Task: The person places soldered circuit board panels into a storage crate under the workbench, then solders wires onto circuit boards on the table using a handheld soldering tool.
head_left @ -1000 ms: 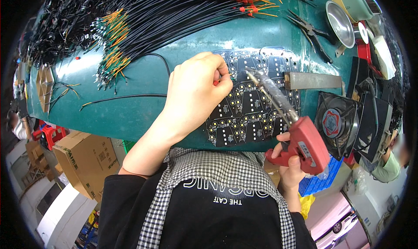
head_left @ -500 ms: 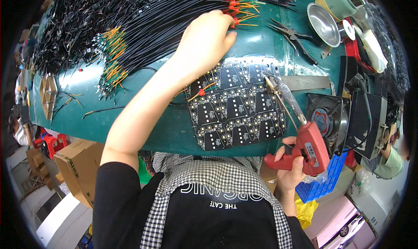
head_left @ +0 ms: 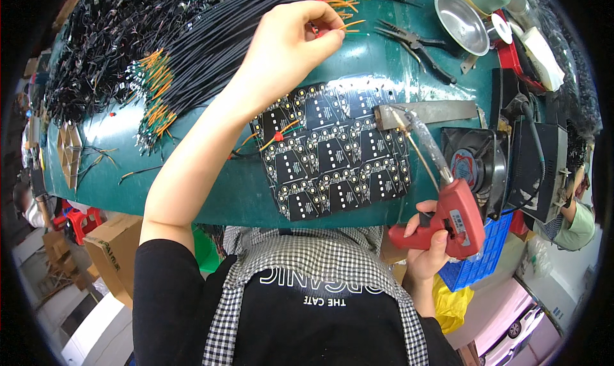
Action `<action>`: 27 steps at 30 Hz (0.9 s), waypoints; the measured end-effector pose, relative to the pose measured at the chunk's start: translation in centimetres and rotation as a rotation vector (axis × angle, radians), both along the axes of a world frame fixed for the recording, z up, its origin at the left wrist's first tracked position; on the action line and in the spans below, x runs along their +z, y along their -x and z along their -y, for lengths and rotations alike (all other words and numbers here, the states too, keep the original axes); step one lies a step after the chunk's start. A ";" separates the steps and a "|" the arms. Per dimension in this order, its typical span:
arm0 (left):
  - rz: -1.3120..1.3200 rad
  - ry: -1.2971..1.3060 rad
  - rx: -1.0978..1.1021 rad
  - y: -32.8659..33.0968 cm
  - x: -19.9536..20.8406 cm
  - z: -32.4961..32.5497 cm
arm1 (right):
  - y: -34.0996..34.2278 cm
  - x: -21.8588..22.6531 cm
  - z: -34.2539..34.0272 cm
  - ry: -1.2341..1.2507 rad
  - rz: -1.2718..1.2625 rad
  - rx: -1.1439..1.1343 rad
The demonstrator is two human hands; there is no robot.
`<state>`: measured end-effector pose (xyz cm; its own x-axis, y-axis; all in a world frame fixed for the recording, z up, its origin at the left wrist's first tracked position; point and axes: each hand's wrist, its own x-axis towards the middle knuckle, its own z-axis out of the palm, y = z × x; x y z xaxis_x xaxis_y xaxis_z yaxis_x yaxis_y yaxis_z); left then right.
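My left hand [head_left: 297, 30] is closed in a pinch at the far side of the table, with an orange wire tip [head_left: 354, 25] and a bit of red showing at its fingers. Behind and beside it lies a bundle of black cables [head_left: 214, 43] with orange and green ends. My right hand [head_left: 427, 244] grips a red soldering gun [head_left: 462, 215] by its handle. The gun's metal tip [head_left: 400, 116] is over the near end of a steel ruler [head_left: 441, 112]. Between my hands rests a black circuit board panel [head_left: 332, 151]; a cable with a red tie [head_left: 279, 136] lies across its left part.
Pliers [head_left: 419, 46], a metal bowl [head_left: 462, 23] and a solder spool [head_left: 501, 28] are at the far right. A small fan [head_left: 476, 171] and a black box-shaped device [head_left: 540, 167] stand on the right. Tangled cables [head_left: 109, 52] fill the far left. Another person's sleeve [head_left: 579, 228] shows at right.
My left hand has lifted slightly from the cable bundle's end and now has a wire tip in its fingers. The view has shifted a little; the soldering gun stays in my right hand.
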<state>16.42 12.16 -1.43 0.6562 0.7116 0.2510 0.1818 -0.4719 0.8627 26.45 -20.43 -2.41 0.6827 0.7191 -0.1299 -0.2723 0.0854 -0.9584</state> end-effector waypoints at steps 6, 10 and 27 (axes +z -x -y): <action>-0.344 0.245 -0.021 4.0 1.6 6.9 | 0.0 0.1 0.5 0.088 -0.022 0.043; -0.282 0.091 0.023 3.7 0.4 9.0 | 0.3 -0.1 0.4 0.110 0.030 0.115; -0.348 -0.186 0.133 2.5 -0.9 9.2 | 0.4 -0.1 -0.7 0.160 0.084 0.194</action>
<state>13.89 2.99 -2.29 0.6296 0.7597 0.1629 0.5173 -0.5663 0.6416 26.03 -19.71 -2.51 0.5468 0.8126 -0.2016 -0.1878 -0.1156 -0.9754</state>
